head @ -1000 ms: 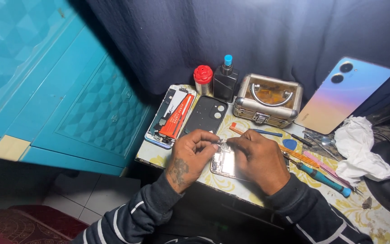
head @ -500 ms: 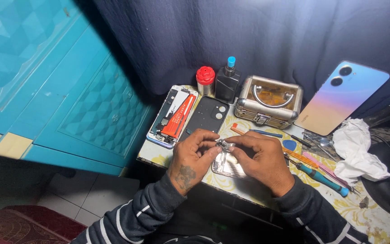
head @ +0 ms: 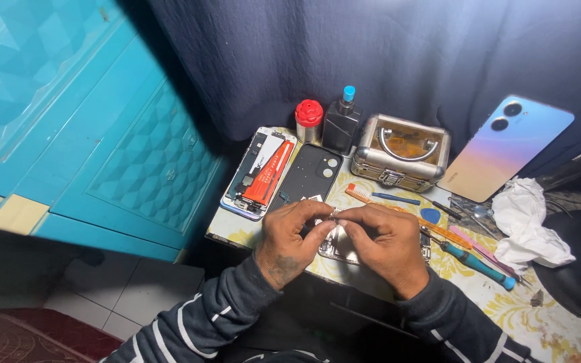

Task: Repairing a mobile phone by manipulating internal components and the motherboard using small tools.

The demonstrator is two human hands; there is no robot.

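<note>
Left hand (head: 289, 240): fingers curled, thumb and forefinger pinched on a tiny silvery metal part (head: 335, 215), too small to tell its shape or which way it points. Right hand (head: 383, 240): fingers bent in, fingertips meeting the left's at the same part, pinching it from the 3 o'clock side; both hands hold it just above an opened smartphone body with a pale metallic frame (head: 336, 247), mostly hidden beneath them, long axis not readable. Worktop with cream and yellow floral covering (head: 546, 329): carries all items listed. At 11 o'clock from the hands, an opened phone with white frame and red-orange battery (head: 261, 173), long axis running from 7 to 1 o'clock. Just beside it, toward 12 o'clock, a black phone back cover with round camera openings (head: 311, 176), lying on the same slant. Further at 12 o'clock, a small metal tin with red knobbed lid (head: 308, 121) and a dark square bottle with blue cap (head: 341, 124), both upright, near each other. At 1 o'clock, a silver metal case with a handle on its lid (head: 401, 149). At 2 o'clock, a blue-to-peach gradient phone back panel (head: 504, 146), propped tilted against the dark curtain (head: 344, 54). At 3 o'clock, an orange-handled toothbrush (head: 361, 195), a teal-handled screwdriver (head: 477, 263) and a crumpled white cloth (head: 527, 225). At 9 o'clock, well apart, a turquoise panelled cabinet (head: 82, 121).
</note>
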